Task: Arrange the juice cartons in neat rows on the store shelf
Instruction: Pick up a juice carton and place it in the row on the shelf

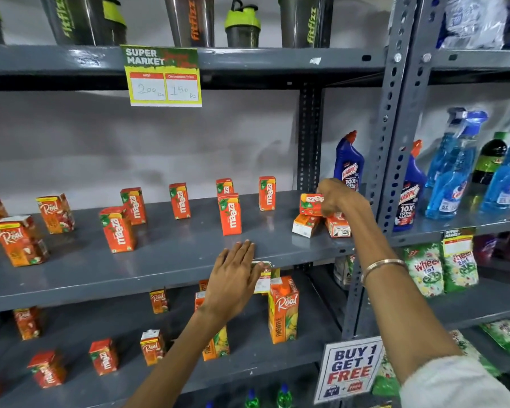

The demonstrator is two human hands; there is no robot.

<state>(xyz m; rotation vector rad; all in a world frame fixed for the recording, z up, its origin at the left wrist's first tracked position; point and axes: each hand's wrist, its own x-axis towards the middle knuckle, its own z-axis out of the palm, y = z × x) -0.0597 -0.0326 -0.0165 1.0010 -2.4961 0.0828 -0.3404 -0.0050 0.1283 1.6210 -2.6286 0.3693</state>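
Several small orange Maaza cartons stand scattered on the grey middle shelf (165, 260), one at the front (117, 229), one in the middle (229, 214). Real cartons (21, 241) stand at the left end. At the shelf's right end two Maaza cartons (306, 225) lie on their sides. My right hand (337, 198) grips a third Maaza carton (311, 204), held sideways just above those two. My left hand (236, 275) is flat and open, fingertips resting on the shelf's front edge, holding nothing.
Blue Harpic bottles (349, 163) stand just right of my right hand, behind the upright post (392, 142). A price tag (163, 76) hangs from the shelf above. The lower shelf holds tall Real pineapple cartons (283, 310) and more small cartons. Spray bottles and detergent packs fill the right rack.
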